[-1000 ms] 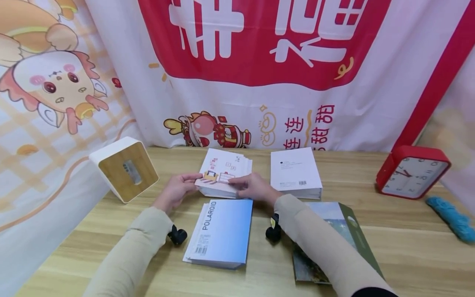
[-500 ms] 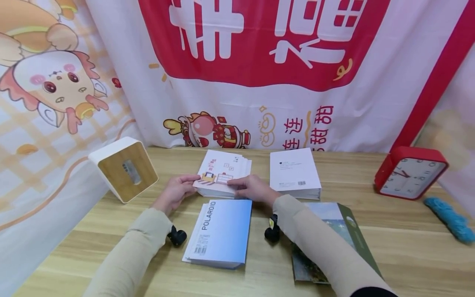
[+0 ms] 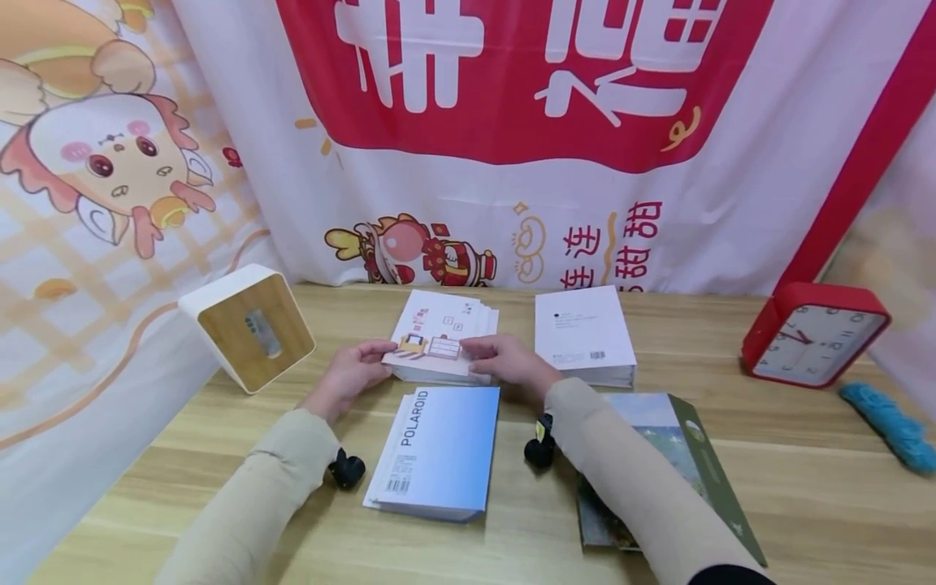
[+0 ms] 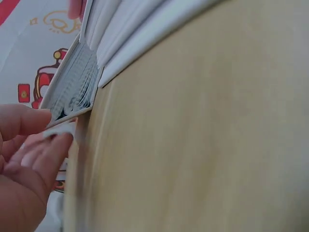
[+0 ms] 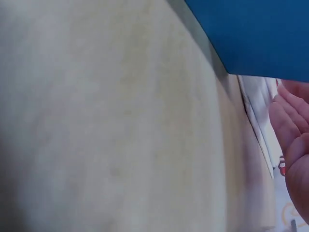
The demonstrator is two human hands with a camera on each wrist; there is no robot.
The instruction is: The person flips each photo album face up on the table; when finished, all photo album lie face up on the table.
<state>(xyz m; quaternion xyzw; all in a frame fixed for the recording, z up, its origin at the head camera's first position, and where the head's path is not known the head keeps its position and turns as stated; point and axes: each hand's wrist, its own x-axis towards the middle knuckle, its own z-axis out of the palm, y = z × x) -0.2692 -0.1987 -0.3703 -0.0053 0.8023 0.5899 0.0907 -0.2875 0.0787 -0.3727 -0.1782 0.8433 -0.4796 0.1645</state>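
Note:
At the back middle of the table lies a white photo album (image 3: pixel 431 317) with a cartoon cover, with more white edges showing at its right side. My left hand (image 3: pixel 351 375) touches its left edge with fingers extended. My right hand (image 3: pixel 512 362) lies at its right side, fingertips on the edge. In the left wrist view, layered leaves show at the end of an album (image 4: pixel 75 82), with the thumb and fingers of my left hand (image 4: pixel 26 179) at its corner. The right wrist view shows my right hand (image 5: pixel 294 130) only partly, behind a blue album (image 5: pixel 260 38).
A blue album marked POLAROID (image 3: pixel 453 447) lies in front, another white one (image 3: pixel 581 329) at back right. A green picture book (image 3: pixel 702 455) is partly under my right sleeve. A wood-faced box (image 3: pixel 256 329), a red clock (image 3: pixel 812 337) and blue yarn (image 3: pixel 888 426) stand around.
My right hand has shifted slightly to the right, from the cover toward the album's right edge. The left hand stays at the left edge. The albums lie nearly as before.

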